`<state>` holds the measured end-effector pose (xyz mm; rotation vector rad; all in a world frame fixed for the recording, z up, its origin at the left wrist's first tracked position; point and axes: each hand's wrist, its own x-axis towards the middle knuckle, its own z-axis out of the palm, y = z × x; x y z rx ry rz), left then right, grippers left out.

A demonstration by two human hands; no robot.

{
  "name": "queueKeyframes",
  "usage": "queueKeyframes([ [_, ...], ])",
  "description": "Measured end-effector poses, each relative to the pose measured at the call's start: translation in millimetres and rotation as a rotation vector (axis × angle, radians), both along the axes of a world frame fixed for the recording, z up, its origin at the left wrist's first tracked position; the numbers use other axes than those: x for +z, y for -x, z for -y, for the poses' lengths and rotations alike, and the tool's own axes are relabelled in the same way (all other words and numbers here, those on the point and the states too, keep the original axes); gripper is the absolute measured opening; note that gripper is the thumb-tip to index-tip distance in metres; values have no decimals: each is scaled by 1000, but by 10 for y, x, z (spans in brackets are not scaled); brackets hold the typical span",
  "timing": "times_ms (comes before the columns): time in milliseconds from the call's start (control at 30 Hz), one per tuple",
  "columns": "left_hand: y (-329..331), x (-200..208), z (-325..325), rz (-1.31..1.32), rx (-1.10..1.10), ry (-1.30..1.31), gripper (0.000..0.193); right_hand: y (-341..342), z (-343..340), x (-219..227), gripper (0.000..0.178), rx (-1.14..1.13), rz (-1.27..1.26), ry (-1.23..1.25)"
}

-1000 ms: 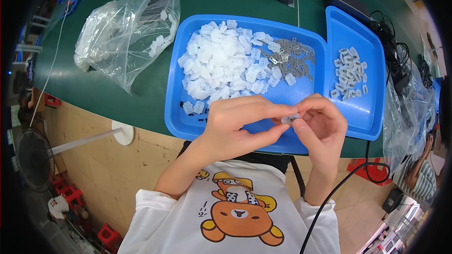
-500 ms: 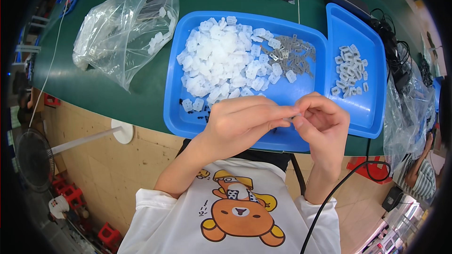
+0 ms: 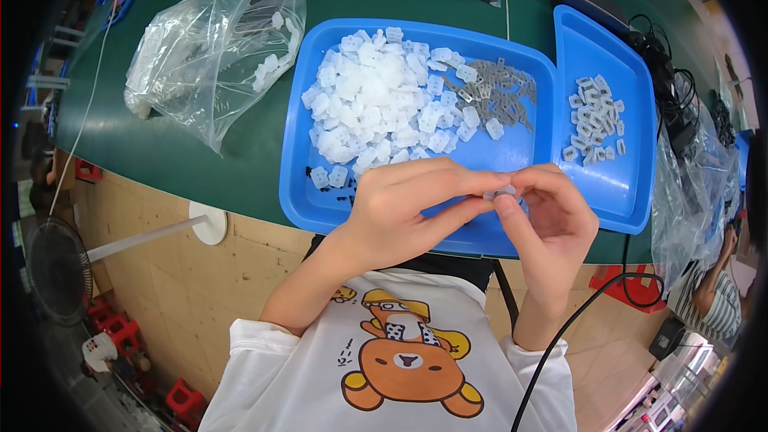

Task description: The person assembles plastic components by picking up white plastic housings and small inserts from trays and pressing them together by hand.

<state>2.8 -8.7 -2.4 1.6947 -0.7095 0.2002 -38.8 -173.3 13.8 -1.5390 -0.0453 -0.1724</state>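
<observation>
A small translucent plastic piece (image 3: 499,192) is pinched between my two hands over the front right of a large blue tray (image 3: 290,168). My left hand (image 3: 420,200) grips its left side with thumb and forefinger. On the other side, the thumb and forefinger of my right hand (image 3: 552,212) hold it too. Behind my hands, a heap of white translucent plastic pieces (image 3: 372,88) fills much of the tray. Flat grey metal parts (image 3: 500,92) lie in its back right. Several small black parts (image 3: 346,198) show at the front left, partly covered by my left hand.
A smaller blue tray (image 3: 632,200) on the right holds a pile of greyish pieces (image 3: 594,116). To the left lies a clear plastic bag (image 3: 208,64) of white pieces. Black cables (image 3: 680,104) and crumpled plastic (image 3: 692,192) are at the far right. A fan (image 3: 60,272) stands left.
The fingers of both hands have shifted slightly around the small piece, and more of it shows now. My left finger and thumb are farther apart.
</observation>
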Motion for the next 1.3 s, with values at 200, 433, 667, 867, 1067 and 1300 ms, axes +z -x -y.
queueKeyframes([
  [200,8,4,-21,-35,-13,-48,29,25,30,63,22,-12,-18,44],
  [433,-3,-15,-22,-5,-35,-33,28,-14,136,53,22,64,-143,-101],
  [667,-2,11,-50,-82,-134,21,26,-100,271,27,21,192,-233,-229],
  [867,-2,27,-56,-135,-165,28,24,-156,298,9,20,270,-280,-277],
  [1067,-6,-9,-48,-146,-185,71,27,-183,311,-36,19,307,-304,-315],
  [1300,-8,78,-72,-164,-162,92,26,-145,235,-69,21,315,-243,-453],
])
